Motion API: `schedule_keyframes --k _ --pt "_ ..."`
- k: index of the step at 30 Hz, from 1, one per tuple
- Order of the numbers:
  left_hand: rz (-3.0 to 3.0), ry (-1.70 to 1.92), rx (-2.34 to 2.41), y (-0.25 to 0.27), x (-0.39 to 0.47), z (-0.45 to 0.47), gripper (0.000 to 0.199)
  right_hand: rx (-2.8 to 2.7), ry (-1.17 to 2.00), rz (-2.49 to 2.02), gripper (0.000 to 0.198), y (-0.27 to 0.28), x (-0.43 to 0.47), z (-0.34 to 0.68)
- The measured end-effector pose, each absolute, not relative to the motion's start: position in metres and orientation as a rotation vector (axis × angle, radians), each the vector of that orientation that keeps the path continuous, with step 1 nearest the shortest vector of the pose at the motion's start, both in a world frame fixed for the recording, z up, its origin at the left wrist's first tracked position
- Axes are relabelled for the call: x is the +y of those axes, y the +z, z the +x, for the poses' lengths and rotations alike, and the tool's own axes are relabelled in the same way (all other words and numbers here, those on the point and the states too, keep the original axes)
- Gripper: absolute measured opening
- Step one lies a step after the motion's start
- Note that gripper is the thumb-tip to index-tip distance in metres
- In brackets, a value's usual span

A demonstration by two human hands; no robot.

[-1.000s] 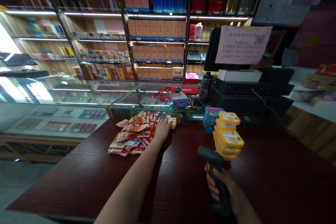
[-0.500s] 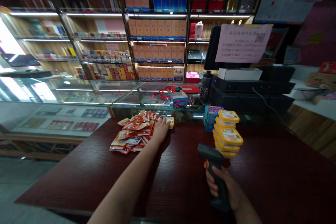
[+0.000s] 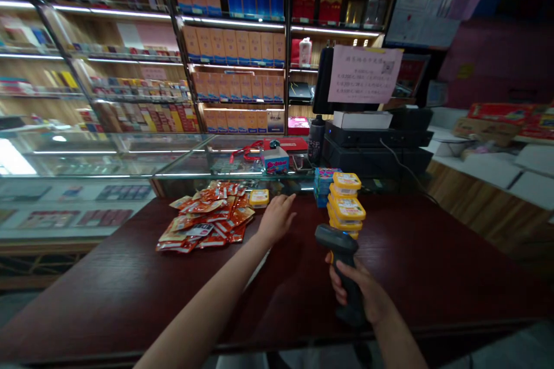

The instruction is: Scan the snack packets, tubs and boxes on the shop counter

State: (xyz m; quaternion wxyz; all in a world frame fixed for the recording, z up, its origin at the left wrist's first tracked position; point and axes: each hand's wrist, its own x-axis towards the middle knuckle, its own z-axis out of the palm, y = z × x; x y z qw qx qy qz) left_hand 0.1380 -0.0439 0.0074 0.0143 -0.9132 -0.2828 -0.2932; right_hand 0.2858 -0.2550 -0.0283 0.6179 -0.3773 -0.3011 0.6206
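My left hand (image 3: 277,218) hovers over the middle of the counter, fingers stretched out, and nothing shows in it. Just left of it a yellow-lidded tub (image 3: 259,198) stands beside a heap of orange snack packets (image 3: 203,216). In my right hand (image 3: 357,288) is a dark barcode scanner (image 3: 337,242), fingers wrapped round its handle and its head pointing forward and left. Behind the scanner rises a stack of yellow tubs (image 3: 347,206), its bottom partly hidden. A pile of small blue boxes (image 3: 322,187) touches or nearly touches that stack; I cannot tell which.
Dark red wood makes up the counter top (image 3: 116,282). At its back runs a glass case (image 3: 234,170) bearing an open blue-and-pink carton (image 3: 276,160) and a dark bottle (image 3: 317,139). A monitor with a pink notice (image 3: 363,75) stands at the back right.
My left hand has come away from the yellow tub by the packets and moved right, its fingers now clear of it. The view has turned right. My right hand still holds the scanner.
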Motion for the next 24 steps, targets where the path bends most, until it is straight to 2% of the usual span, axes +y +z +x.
schedule_keyframes --k 6,15,20,24 --pt "-3.043 -1.036 -0.444 0.028 -0.085 0.185 0.047 -0.675 1.345 -0.887 0.028 -0.024 -0.292 0.308" --pt "-2.992 -0.840 -0.377 0.026 -0.099 0.230 0.033 -0.527 1.267 -0.907 0.028 -0.029 -0.305 0.329" --pt "-2.974 -1.071 -0.341 0.019 -0.093 0.212 0.033 -0.522 1.263 -0.919 0.032 -0.025 -0.305 0.325" --pt "-2.920 -1.254 -0.544 0.011 -0.080 0.174 0.032 -0.566 1.284 -0.955 0.035 -0.020 -0.300 0.315"
